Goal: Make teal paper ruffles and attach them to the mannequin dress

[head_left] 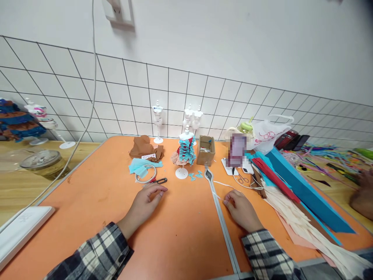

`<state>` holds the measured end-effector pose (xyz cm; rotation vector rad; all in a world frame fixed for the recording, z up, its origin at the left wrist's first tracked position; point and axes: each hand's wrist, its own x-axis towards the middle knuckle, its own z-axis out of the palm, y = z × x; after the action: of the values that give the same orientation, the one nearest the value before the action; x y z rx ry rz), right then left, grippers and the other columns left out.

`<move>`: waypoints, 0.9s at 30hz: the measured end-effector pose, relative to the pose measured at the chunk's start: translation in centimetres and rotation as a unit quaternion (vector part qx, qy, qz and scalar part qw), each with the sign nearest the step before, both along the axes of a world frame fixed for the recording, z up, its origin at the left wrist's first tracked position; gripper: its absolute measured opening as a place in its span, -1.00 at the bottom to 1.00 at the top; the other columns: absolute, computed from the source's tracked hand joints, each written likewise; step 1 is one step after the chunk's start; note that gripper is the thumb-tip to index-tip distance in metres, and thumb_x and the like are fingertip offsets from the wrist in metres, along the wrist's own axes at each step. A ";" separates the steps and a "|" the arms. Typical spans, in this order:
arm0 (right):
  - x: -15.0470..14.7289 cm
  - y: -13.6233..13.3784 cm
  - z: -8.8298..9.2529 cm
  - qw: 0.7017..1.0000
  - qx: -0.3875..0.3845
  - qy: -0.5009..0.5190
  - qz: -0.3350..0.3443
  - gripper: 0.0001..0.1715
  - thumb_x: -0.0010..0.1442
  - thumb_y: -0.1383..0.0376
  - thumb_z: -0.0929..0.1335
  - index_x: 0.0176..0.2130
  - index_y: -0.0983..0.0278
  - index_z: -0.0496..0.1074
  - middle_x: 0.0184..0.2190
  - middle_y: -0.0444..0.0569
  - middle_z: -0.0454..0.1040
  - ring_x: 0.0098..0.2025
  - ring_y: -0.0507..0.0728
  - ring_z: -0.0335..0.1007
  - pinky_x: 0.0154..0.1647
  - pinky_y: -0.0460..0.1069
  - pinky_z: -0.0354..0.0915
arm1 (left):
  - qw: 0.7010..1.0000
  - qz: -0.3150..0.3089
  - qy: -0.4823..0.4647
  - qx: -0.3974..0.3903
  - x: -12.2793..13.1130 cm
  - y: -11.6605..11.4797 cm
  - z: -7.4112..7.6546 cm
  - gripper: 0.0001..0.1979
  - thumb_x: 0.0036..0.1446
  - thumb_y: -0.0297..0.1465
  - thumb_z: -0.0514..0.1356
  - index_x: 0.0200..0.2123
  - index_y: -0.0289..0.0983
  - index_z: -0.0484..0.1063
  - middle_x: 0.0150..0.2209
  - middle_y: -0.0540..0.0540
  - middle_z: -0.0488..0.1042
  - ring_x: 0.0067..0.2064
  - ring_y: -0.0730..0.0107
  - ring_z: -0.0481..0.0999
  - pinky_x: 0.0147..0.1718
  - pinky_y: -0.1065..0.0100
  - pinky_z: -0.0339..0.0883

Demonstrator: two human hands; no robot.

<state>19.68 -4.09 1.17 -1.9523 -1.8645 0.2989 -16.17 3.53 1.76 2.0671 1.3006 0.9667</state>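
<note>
My left hand [149,204] rests on the orange tabletop, fingers loosely bent, the thumb a little apart, holding nothing. Just beyond its fingertips lie black-handled snips [159,181] and a white ring [145,174] on light blue fabric [135,166]. My right hand [241,208] lies beside the grey table seam, loosely curled with a gap between thumb and fingers. A thin white strip [224,184] runs close to it. Between and beyond both hands stands a small white mannequin [186,136] wearing a ruffled dress [185,152] in blue, red and pink. Small blue scraps [196,175] lie by its base.
Brown fabric [142,147] and a cardboard box [206,150] flank the mannequin. Bare mannequins [157,116] stand along the wire grid. At right are scissors [242,179], fabric strips [288,210] and a plastic bag [268,134]. Another person's hand [363,194] shows at the far right.
</note>
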 end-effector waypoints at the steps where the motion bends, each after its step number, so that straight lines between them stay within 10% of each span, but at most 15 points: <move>1: -0.6 -0.3 0.8 1.000 0.001 -0.006 0.013 -0.85 0.21 0.27 0.28 -0.38 0.24 0.39 -0.30 -0.02 0.45 -0.17 0.18 0.36 -0.14 0.05 0.24 | 1.000 -0.020 0.010 0.019 0.1 -0.3 0.2 -0.75 0.19 -0.29 0.07 -0.24 -0.21 0.54 -0.19 -0.14 0.58 -0.08 0.17 0.52 0.00 0.12 0.37; 6: -5.5 -1.2 4.1 0.991 0.011 -0.052 0.120 -0.85 0.27 0.28 0.29 -0.31 0.21 0.44 -0.27 -0.05 0.47 -0.17 0.16 0.33 -0.18 0.02 0.18 | 0.977 -0.137 0.079 0.143 1.4 -2.4 1.4 -0.71 0.25 -0.33 0.11 0.01 -0.16 0.45 0.03 -0.16 0.46 0.11 0.16 0.37 0.14 0.05 0.23; 12: -11.5 0.7 4.6 0.952 0.032 -0.144 0.269 -0.87 0.29 0.27 0.29 -0.25 0.22 0.43 -0.27 -0.07 0.46 -0.20 0.13 0.30 -0.25 0.00 0.14 | 0.956 -0.130 0.178 0.192 2.9 -4.5 1.2 -0.71 0.23 -0.32 0.14 0.02 -0.11 0.44 0.17 -0.13 0.35 0.23 0.03 0.21 0.18 -0.07 0.12; 20: -13.8 2.9 5.0 0.937 0.087 -0.147 0.304 -0.89 0.27 0.27 0.29 -0.24 0.24 0.39 -0.29 -0.09 0.45 -0.23 0.10 0.30 -0.33 -0.02 0.09 | 0.966 -0.078 0.162 0.186 2.3 -3.9 2.0 -0.79 0.25 -0.42 0.09 -0.24 -0.11 0.55 -0.11 -0.04 0.53 0.07 0.12 0.36 0.16 -0.11 0.03; 27: -15.3 3.3 1.6 0.942 0.163 -0.145 0.256 -0.93 0.23 0.29 0.30 -0.31 0.24 0.34 -0.37 -0.09 0.41 -0.32 0.09 0.30 -0.45 -0.01 0.01 | 0.998 -0.047 0.027 0.031 2.9 -3.0 1.1 -0.86 0.09 -0.45 0.15 -0.45 -0.23 0.51 -0.32 -0.08 0.52 -0.18 0.22 0.45 -0.13 0.17 0.31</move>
<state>4.41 -0.78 2.75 -1.3252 -2.4188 -0.1582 -13.23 0.56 2.91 2.1946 1.2021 0.9262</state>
